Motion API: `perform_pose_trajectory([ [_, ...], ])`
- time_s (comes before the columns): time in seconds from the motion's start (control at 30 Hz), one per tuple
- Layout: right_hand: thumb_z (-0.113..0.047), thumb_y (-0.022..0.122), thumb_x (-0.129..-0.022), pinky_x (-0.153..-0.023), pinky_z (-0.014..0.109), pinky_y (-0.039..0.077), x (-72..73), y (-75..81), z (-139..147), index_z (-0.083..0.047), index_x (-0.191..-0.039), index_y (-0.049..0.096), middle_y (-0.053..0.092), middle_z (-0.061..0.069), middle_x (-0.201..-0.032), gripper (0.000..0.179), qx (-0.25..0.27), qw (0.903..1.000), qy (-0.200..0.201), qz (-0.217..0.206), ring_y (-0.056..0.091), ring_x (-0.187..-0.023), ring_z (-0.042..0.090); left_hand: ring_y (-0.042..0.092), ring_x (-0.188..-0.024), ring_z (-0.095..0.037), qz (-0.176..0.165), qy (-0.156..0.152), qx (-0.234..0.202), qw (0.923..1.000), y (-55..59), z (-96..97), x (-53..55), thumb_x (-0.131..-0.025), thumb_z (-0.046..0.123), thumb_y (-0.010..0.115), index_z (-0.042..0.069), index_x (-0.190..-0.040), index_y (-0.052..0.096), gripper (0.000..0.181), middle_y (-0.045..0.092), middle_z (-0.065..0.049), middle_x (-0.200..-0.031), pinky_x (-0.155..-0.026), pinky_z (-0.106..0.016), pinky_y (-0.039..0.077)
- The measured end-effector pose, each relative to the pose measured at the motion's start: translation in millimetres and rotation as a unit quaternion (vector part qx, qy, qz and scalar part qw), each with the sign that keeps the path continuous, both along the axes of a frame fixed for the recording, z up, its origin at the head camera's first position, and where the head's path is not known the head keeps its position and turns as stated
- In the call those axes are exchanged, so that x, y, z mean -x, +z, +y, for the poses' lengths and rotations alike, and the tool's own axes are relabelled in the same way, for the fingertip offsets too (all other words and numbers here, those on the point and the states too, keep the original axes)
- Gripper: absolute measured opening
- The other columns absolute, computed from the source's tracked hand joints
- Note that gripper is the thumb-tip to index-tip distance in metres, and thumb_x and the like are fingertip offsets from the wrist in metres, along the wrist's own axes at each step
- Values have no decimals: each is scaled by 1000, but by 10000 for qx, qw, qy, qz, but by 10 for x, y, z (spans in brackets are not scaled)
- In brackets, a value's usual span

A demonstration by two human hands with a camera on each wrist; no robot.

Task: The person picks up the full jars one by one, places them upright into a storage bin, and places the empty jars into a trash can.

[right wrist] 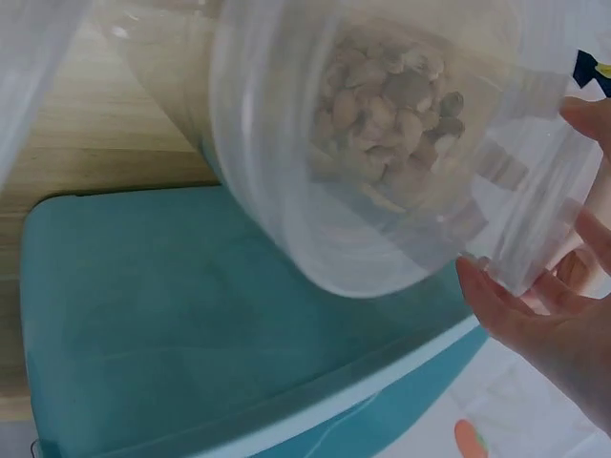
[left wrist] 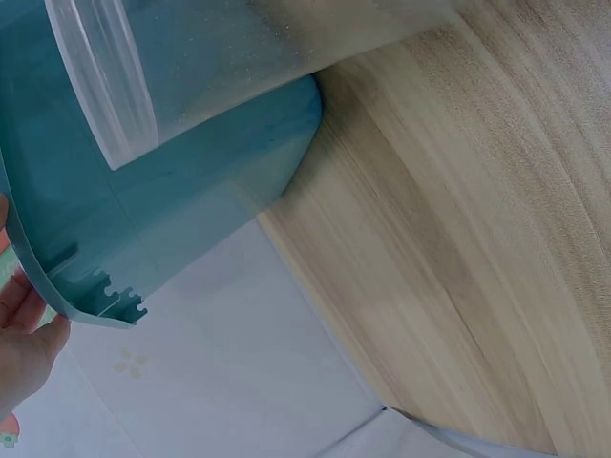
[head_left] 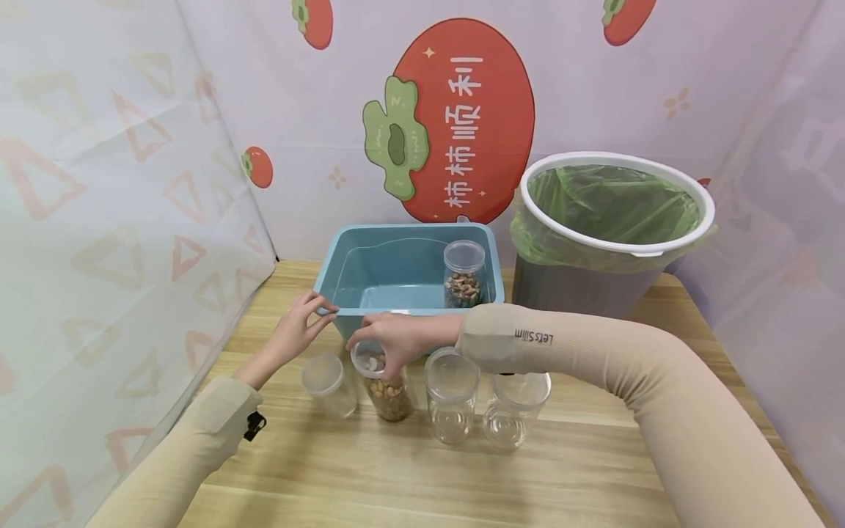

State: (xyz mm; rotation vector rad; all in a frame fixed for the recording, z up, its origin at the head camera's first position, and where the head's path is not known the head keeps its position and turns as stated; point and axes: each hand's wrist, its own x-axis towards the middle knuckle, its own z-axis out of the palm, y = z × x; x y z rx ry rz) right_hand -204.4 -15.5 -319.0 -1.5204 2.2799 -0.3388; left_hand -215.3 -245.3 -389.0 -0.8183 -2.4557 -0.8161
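My left hand (head_left: pixel 300 330) pinches the rim of the blue plastic bin (head_left: pixel 416 312) at its front left corner; in the left wrist view its thumb and fingers lie on both sides of that rim. My right hand (head_left: pixel 389 339) grips the lidded top of a clear jar (head_left: pixel 389 400) of nuts in front of the bin. In the right wrist view the fingers (right wrist: pixel 496 305) curl around the lid, and the nuts (right wrist: pixel 387 114) show through clear plastic. Inside the bin, at its right end, stands another lidded jar (head_left: pixel 464 275) with brown nuts.
Left of the gripped jar is a small clear jar (head_left: pixel 330 389). To its right stand two clear empty jars, one (head_left: pixel 452 400) nearer the middle and one (head_left: pixel 515 414) partly under my right sleeve. A bin with a green liner (head_left: pixel 614 213) stands at the back right of the wooden table (head_left: pixel 370 477).
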Motion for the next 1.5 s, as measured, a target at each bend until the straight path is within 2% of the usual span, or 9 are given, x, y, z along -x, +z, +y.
perform_pose_trajectory([
  [0.2,-17,72,-68,-71,23,40,59,150,56,-11,-125,49,45,12,-108,62,654,9977,-148,-31,46,-89,20,50,-80,-30,-56,-1,43,10000,18,0,-2,-75,-1,66,4,-84,61,12,52,-9,-84,-67,-42,42],
  [0.4,-20,71,-68,-72,23,40,83,269,153,-13,-125,50,45,11,-108,61,1053,9934,-450,-107,45,-92,19,49,-80,-25,-22,70,74,9999,25,-2,3,-75,0,67,4,-84,61,12,53,-8,-83,-67,-39,43],
  [0.63,-24,72,-69,-69,26,40,160,475,312,-15,-124,51,45,6,-101,59,1577,9820,-1012,-211,46,-86,18,49,-81,-24,57,18,37,10000,28,0,8,-74,-2,67,3,-83,61,11,53,-8,-83,-69,-38,42],
  [0.83,-28,72,-70,-76,32,42,207,665,430,-16,-125,50,45,5,-104,60,1863,9732,-1345,-104,45,-92,16,49,-81,-23,52,36,11,10000,23,5,4,-74,-2,67,4,-83,61,11,54,-8,-83,-68,-38,42],
  [1.03,-31,71,-70,-80,36,43,258,872,554,-16,-122,51,45,6,-113,57,2125,9596,-1840,-79,44,-104,18,50,-80,-26,15,88,14,10000,6,2,-20,-73,-4,67,3,-83,61,13,53,-9,-83,-67,-41,42],
  [1.17,-33,71,-70,-77,33,43,299,1020,654,-19,-120,51,47,5,-109,56,2338,9475,-2182,-30,43,-100,16,50,-80,-29,-4,79,6,10000,-1,0,-24,-73,-4,66,2,-84,60,14,53,-9,-83,-67,-42,42],
  [1.33,-29,72,-70,-75,32,44,359,1191,788,-15,-120,50,48,6,-111,56,2693,9323,-2416,31,44,-98,17,50,-80,-30,-15,46,-43,10000,11,2,-21,-74,-2,66,3,-84,61,12,53,-9,-84,-67,-41,42],
  [1.5,-28,72,-71,-70,32,46,432,1259,905,-13,-121,50,49,8,-109,57,2806,9218,-2670,169,45,-94,19,50,-80,-26,24,34,-30,10000,11,0,-12,-74,-2,67,4,-83,61,12,53,-8,-84,-67,-39,42],
])
